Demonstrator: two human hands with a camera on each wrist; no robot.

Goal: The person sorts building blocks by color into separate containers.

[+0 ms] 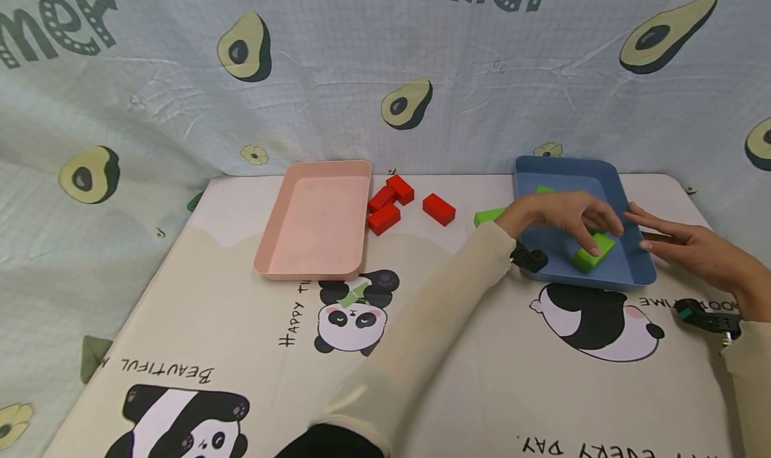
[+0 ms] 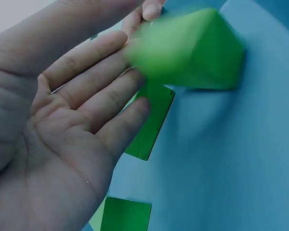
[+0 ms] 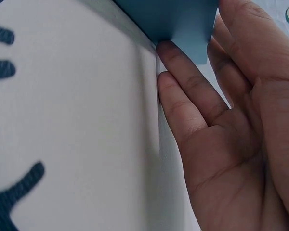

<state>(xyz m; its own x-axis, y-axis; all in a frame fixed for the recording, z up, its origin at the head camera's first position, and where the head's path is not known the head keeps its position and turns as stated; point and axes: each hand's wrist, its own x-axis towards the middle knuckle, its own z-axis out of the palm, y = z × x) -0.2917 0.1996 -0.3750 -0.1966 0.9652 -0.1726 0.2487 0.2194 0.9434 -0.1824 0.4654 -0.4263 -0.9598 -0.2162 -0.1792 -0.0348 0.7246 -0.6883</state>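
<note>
A blue tray (image 1: 641, 270) stands at the right of the table, and my left hand (image 1: 569, 213) is over it, fingers loosely bent. Close beside its thumb is a tilted green block (image 1: 593, 253); the left wrist view shows this block (image 2: 197, 53) blurred near the fingertips, with no clear grip. Another green block (image 2: 151, 125) lies behind the fingers, and one more (image 2: 127, 214) is lower in that view. My right hand (image 1: 693, 247) touches the tray's right wall with nearly straight fingers, seen against the blue wall (image 3: 183, 24) in the right wrist view.
A pink tray (image 1: 316, 217) stands left of centre. Several red blocks (image 1: 438, 209) lie to its right, a few close to its edge. One green block (image 1: 486, 215) sits outside the blue tray, partly behind my left wrist. A hanging cloth (image 1: 337, 103) backs the table.
</note>
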